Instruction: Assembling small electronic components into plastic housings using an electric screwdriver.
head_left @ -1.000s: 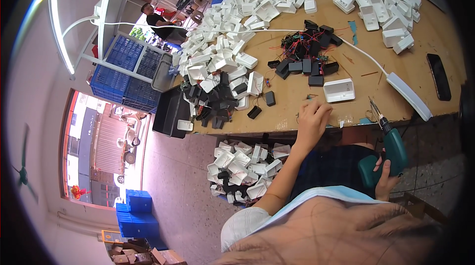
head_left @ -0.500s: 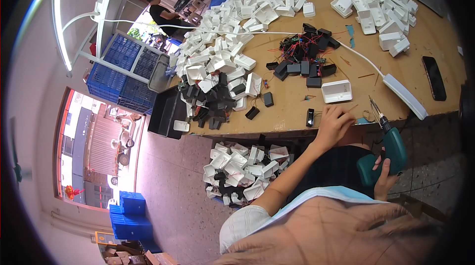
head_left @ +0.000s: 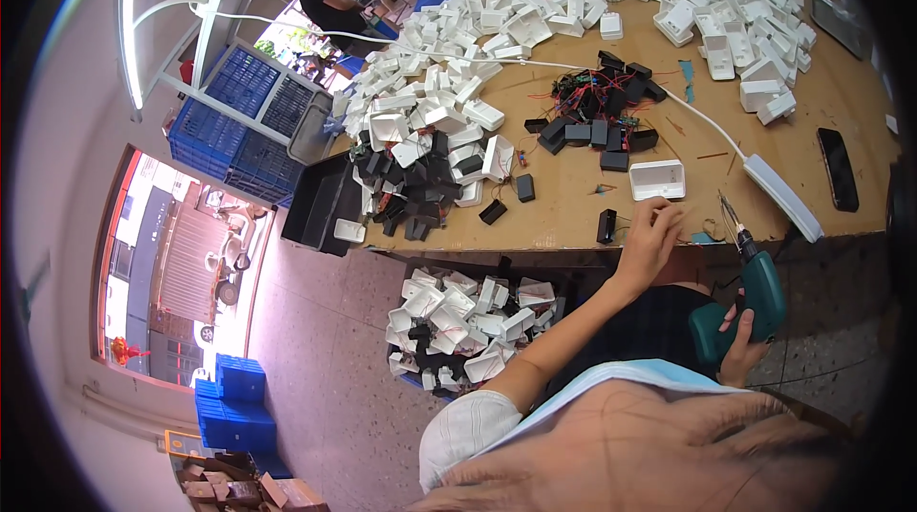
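My right hand [head_left: 741, 345] is wrapped around a green soldering gun [head_left: 764, 290], to the right of the white box [head_left: 657, 180] and nearer me. My left hand [head_left: 650, 240] is curled just on the near side of that box; I cannot tell whether it pinches anything. A small black case [head_left: 607, 226] stands to the box's near left.

Washed-out doorway [head_left: 181, 268]; dark, curved edges

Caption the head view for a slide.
Right hand gripping a green soldering gun, left hand near an open white case on a cardboard-topped table.
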